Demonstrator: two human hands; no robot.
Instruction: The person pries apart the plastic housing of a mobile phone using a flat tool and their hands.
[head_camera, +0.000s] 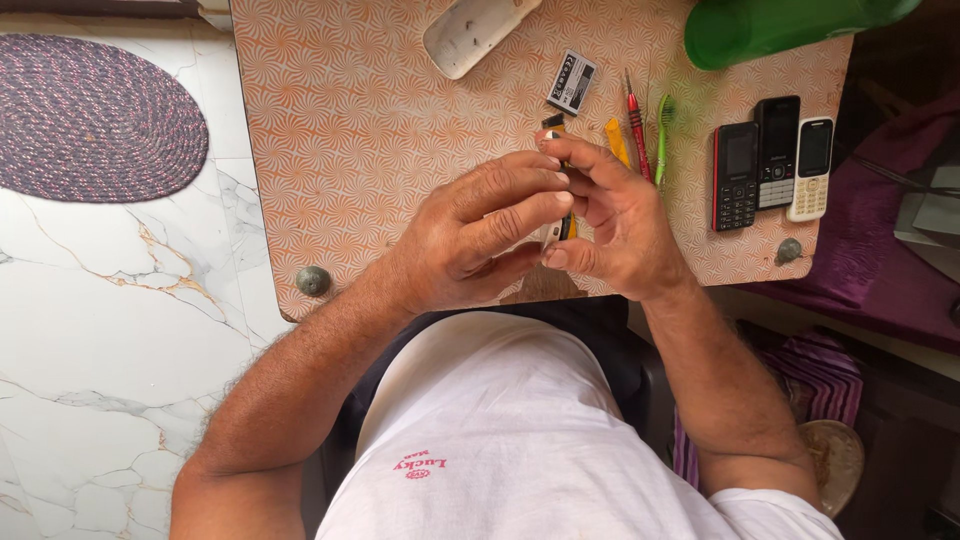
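Right now I hold a small phone (552, 232) between both hands: left hand (470, 235) cupping it, right hand (615, 215) pinching its edge (mostly hidden). Next, I judge, calls for steady prying; screwdriver (636, 125) lies near.

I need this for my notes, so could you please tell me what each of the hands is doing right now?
Left hand: closed, fingers curled on a small object, mostly hidden.
Right hand: closed, pinching the same small object between thumb and fingers.
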